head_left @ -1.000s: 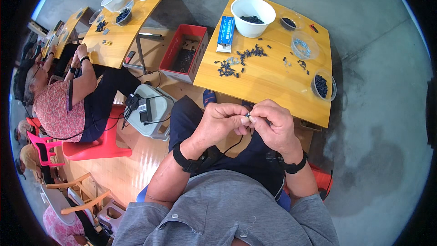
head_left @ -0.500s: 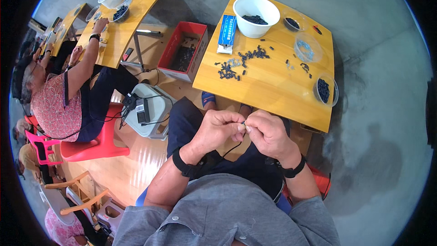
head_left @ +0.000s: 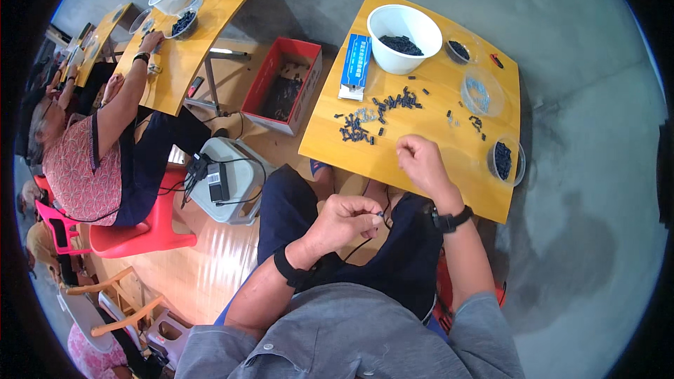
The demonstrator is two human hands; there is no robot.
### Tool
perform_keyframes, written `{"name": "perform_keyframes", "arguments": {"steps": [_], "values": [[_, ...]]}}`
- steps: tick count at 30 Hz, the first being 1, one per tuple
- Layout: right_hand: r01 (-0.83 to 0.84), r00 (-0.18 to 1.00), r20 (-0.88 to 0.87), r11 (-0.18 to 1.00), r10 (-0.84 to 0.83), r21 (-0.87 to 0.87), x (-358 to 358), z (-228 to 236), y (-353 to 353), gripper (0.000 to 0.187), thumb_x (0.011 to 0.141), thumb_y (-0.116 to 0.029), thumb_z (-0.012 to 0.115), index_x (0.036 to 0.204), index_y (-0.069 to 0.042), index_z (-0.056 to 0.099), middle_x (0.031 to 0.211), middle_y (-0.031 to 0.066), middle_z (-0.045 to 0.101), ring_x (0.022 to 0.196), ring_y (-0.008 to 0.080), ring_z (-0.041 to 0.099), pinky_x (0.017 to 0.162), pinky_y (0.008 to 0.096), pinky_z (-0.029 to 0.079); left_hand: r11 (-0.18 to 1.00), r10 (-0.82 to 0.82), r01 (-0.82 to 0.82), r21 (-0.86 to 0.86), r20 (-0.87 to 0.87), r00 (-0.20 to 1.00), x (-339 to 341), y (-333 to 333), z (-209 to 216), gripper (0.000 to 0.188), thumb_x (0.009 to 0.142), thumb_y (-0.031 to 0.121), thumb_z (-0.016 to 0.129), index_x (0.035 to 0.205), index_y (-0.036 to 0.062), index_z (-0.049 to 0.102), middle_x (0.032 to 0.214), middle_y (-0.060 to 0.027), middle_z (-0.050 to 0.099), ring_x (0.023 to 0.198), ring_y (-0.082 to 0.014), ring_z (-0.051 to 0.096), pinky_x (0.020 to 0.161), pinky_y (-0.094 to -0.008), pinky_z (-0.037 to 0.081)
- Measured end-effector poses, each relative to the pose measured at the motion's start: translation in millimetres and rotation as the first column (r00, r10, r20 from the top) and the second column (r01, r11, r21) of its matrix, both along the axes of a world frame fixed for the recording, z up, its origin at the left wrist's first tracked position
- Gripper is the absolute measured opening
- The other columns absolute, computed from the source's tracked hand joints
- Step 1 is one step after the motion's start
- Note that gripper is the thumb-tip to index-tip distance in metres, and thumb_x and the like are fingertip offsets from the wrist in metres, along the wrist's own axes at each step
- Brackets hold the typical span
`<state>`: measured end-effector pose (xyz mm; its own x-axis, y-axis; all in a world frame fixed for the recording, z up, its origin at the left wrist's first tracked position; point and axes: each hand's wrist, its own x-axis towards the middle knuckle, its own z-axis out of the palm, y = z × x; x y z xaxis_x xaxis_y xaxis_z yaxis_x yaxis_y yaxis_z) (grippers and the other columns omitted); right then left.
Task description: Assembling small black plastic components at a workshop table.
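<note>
My left hand (head_left: 348, 222) is over my lap, thumb and forefinger pinched on a small dark plastic piece (head_left: 380, 215). Its exact shape is too small to make out. My right hand (head_left: 423, 163) hangs over the near edge of the table (head_left: 414, 133), fingers curled in; whatever they hold, if anything, is hidden. Beyond it lie loose small black plastic pieces (head_left: 398, 100), with more black pieces (head_left: 357, 131) and a few clear bits (head_left: 364, 114) to the left. A few dark pieces (head_left: 477, 123) lie farther right.
A white bowl (head_left: 393, 60) of black pieces stands beside a blue box (head_left: 356, 64). Clear tubs (head_left: 483, 91) line the table's right side, one holding black pieces (head_left: 503, 160). Left are a red-rimmed carton (head_left: 284, 84), a grey stool (head_left: 228, 189) and a seated person (head_left: 88, 168).
My hands have parted. The right moved forward and slightly right over the table edge; the left stayed over my lap, lower, keeping the small piece. The table sits slightly lower in view.
</note>
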<state>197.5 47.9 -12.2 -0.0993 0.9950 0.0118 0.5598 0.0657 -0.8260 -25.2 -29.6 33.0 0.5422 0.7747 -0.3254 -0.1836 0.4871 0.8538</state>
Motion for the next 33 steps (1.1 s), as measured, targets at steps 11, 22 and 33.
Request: {"name": "perform_keyframes", "arguments": {"steps": [11,22,33], "values": [[0.03,0.976,0.216,0.999,-0.038,0.043,-24.3,-10.4,53.4,0.013,0.078,-0.007,0.058,0.088,0.001,0.061,0.081,0.0191,0.061,0.077,0.0353,0.06,0.068,0.0413,0.048,0.994,0.107,-0.105,0.025,-0.074,0.992,-12.5,7.6,-18.5,0.007,0.086,0.005,0.062,0.085,-0.0015,0.065,0.069,0.0013,0.06,0.063,-0.0047,0.056,0.06,-0.021,0.047],[0.002,0.959,0.28,0.992,-0.037,0.125,-18.5,-18.2,49.7,0.008,0.079,-0.005,0.056,0.084,-0.001,0.061,0.083,0.0184,0.062,0.079,0.0366,0.06,0.071,0.0435,0.048,0.992,0.128,-0.126,0.023,-0.087,0.988,-8.9,13.8,-22.0,0.007,0.086,0.003,0.061,0.083,-0.0019,0.064,0.069,0.0019,0.06,0.063,-0.0045,0.055,0.06,-0.0205,0.046],[0.053,0.883,0.455,0.987,-0.116,0.149,-8.1,-24.7,49.3,0.008,0.079,-0.007,0.055,0.082,-0.003,0.061,0.082,0.0184,0.061,0.079,0.0377,0.06,0.071,0.046,0.048,0.993,0.118,-0.115,0.038,-0.093,0.989,-11.0,14.0,-23.4,0.007,0.086,0.003,0.061,0.086,-0.0032,0.064,0.072,-0.0014,0.062,0.066,-0.0069,0.057,0.062,-0.022,0.047]]}}
